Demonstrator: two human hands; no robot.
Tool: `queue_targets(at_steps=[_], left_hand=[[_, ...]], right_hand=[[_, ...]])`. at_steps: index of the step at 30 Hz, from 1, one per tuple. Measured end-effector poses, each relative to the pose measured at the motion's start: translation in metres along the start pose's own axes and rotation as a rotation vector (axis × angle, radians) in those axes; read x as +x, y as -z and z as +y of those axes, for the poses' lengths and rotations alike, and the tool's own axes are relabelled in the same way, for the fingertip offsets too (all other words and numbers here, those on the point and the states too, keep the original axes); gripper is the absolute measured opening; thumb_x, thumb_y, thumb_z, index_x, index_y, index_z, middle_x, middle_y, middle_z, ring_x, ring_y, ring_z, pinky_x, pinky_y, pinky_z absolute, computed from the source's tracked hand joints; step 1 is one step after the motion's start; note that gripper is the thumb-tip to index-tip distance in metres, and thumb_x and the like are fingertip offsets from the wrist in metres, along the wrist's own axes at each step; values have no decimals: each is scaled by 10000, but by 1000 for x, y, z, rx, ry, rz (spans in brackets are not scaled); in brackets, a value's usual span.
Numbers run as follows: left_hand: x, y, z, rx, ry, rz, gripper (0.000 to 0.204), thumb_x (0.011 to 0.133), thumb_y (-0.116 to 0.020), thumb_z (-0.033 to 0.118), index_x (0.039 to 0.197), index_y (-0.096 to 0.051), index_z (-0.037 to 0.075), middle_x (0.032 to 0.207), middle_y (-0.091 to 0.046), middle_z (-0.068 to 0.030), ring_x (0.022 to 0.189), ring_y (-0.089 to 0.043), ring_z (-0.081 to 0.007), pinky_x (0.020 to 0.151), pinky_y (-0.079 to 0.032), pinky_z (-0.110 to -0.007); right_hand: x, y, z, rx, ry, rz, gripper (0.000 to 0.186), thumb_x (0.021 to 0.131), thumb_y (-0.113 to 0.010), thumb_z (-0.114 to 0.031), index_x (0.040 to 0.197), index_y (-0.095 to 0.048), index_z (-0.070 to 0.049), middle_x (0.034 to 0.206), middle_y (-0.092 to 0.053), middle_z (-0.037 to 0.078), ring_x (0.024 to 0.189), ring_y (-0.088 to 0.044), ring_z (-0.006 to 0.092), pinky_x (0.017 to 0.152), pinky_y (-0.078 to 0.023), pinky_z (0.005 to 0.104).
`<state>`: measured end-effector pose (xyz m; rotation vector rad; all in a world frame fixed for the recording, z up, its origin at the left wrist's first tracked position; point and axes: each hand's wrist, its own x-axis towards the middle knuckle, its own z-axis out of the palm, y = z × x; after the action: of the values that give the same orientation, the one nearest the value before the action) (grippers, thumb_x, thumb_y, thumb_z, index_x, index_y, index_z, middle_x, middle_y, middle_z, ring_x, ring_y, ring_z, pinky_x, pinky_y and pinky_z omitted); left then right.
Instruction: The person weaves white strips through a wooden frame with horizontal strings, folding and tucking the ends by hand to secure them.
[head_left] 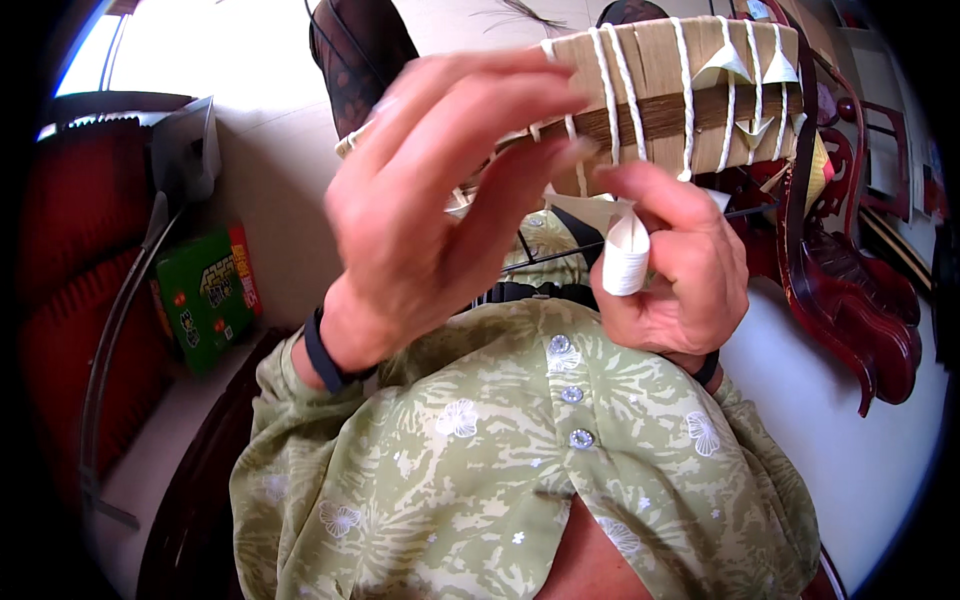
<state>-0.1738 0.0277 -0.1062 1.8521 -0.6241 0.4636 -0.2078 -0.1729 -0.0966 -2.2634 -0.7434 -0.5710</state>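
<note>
My left hand [420, 190] is raised, its outstretched fingers apart and blurred by motion. They reach over the near left part of a tan piece [655, 125] with a brown band, wound across with white twisted cord [687, 100]. I cannot make out what the tan piece is. Just below it, my right hand [690, 265] is closed around a small roll of cream-white paper-like ribbon [626, 262]. A loose end of the ribbon runs up and left toward my left thumb; whether they touch is unclear. Folded white tabs [722, 66] stick out between the cords at the right end.
A thin black rod [535, 262] crosses below the tan piece, over my lap. To the right stands dark red carved wooden furniture [850, 300]. On the left are a green box [210, 300], a curved metal stand [110, 350] and a red ribbed cushion [90, 250].
</note>
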Motion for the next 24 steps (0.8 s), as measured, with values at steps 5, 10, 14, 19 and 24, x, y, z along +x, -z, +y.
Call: queue_targets(at_steps=[5,10,14,19,24], left_hand=[[-23,-5,20,-75,24,-142,549,779,-869,241,1184,-651,-58,1111,-697,-221,1007,-683,-295,856,-541,-365],[-6,-12,19,-222,147,-156,739,654,-874,325,1266,-654,-28,882,-614,-42,790,-582,-151,714,-481,-287],[12,-9,10,-292,13,-290,545,692,-849,324,1117,-732,4,928,-654,-57,813,-624,-162,733,-492,-297],[25,-12,13,-268,-106,-441,371,693,-873,239,960,-737,20,887,-690,-91,763,-656,-197,664,-511,-310],[18,-20,19,260,-325,-180,215,735,-825,18,912,-703,32,834,-674,-73,650,-640,-176,534,-491,-281]], right_hand=[[8,3,7,40,70,41,246,729,-822,-11,842,-604,-31,901,-677,101,623,-620,226,527,-485,310],[13,42,-3,42,-121,-171,432,693,-845,66,1077,-674,-31,845,-690,80,605,-552,183,540,-431,251],[26,75,10,-141,116,-276,371,570,-840,-14,921,-724,-49,771,-636,38,644,-506,229,617,-431,355],[33,97,10,-236,200,-305,251,580,-808,-21,802,-690,-30,773,-628,63,756,-590,289,696,-451,427],[12,95,10,-255,151,-85,313,678,-823,21,964,-696,29,835,-658,148,718,-627,285,615,-500,368]])
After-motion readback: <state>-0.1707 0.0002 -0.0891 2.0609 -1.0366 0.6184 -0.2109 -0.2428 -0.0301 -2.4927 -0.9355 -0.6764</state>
